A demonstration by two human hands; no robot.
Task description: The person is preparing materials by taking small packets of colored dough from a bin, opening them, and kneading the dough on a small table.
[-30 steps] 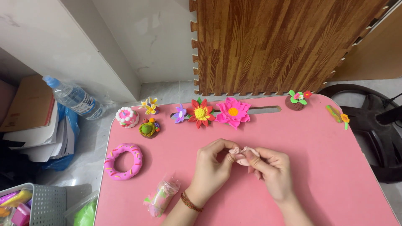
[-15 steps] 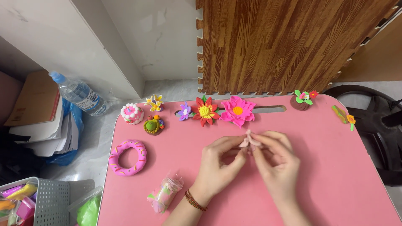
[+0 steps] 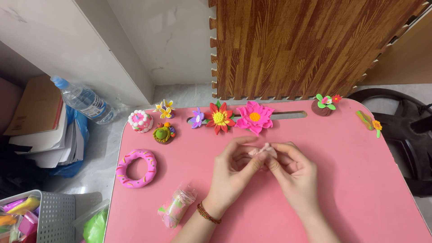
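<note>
Clay piece [image 3: 265,150], pale pink and small, sits pinched between both our hands above the pink worktop [image 3: 360,189], just below the big pink flower [image 3: 254,117]. Our left hand [image 3: 231,173] has thumb and forefinger closed on it; our right hand [image 3: 294,173] pinches it from the other side. We judge gentle, even fingertip pressure shapes it best, clear of the flower and the pink ring [image 3: 136,168] far left.

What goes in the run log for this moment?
left hand: pinching pale pink clay piece | right hand: pinching same piece | above pink table
</note>
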